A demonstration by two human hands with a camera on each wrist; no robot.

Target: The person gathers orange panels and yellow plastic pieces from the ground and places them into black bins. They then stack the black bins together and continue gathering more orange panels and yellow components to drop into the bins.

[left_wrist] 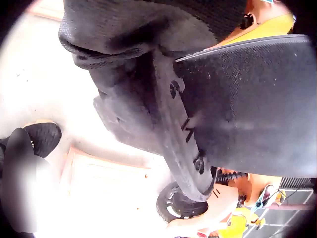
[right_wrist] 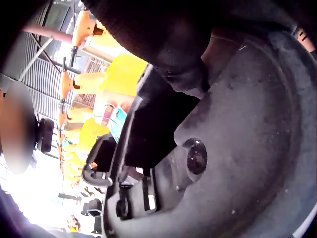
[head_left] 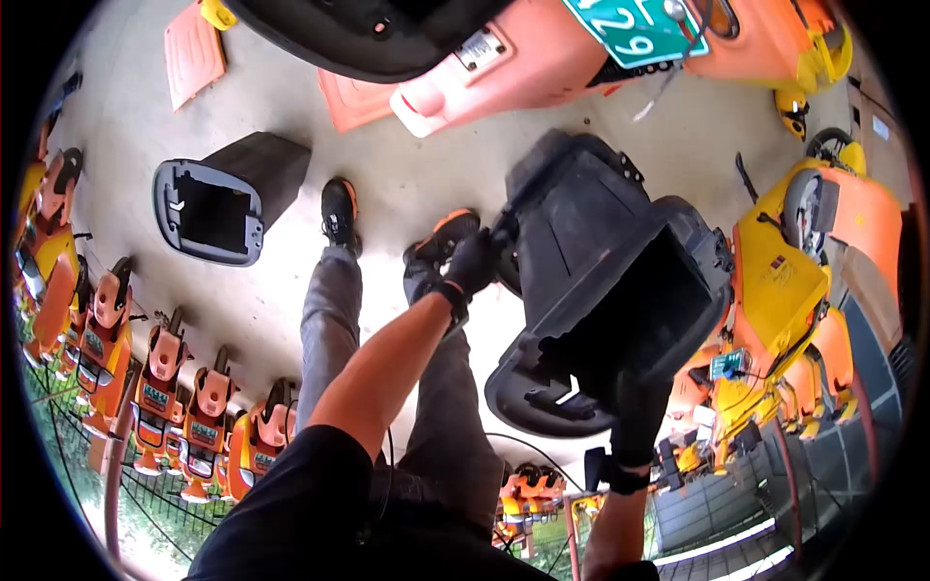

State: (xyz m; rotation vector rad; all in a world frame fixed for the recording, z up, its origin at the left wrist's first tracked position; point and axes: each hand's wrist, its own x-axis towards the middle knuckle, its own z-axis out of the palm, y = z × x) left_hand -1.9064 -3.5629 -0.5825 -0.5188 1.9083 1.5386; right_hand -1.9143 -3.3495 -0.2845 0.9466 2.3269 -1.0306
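Two black storage buckets (head_left: 581,194) are held together off the floor at the centre right, the nearer one tilted with its dark opening facing up. My gloved left hand (head_left: 472,261) grips the rim of the farther bucket; in the left wrist view the glove (left_wrist: 148,29) curls over a rim (left_wrist: 173,119). At the nearer bucket's lower edge my gloved right hand (head_left: 639,416) grips its wall, its fingers partly hidden. Up close in the right wrist view, the glove (right_wrist: 168,44) is at the opening beside the bucket's smooth inner surface (right_wrist: 247,124).
Another black bucket (head_left: 208,213) lies on the floor at the left. An orange scooter body with a green plate (head_left: 620,34) is at the top. Yellow and orange scooters (head_left: 780,281) stand at the right, with rows of others at the lower left.
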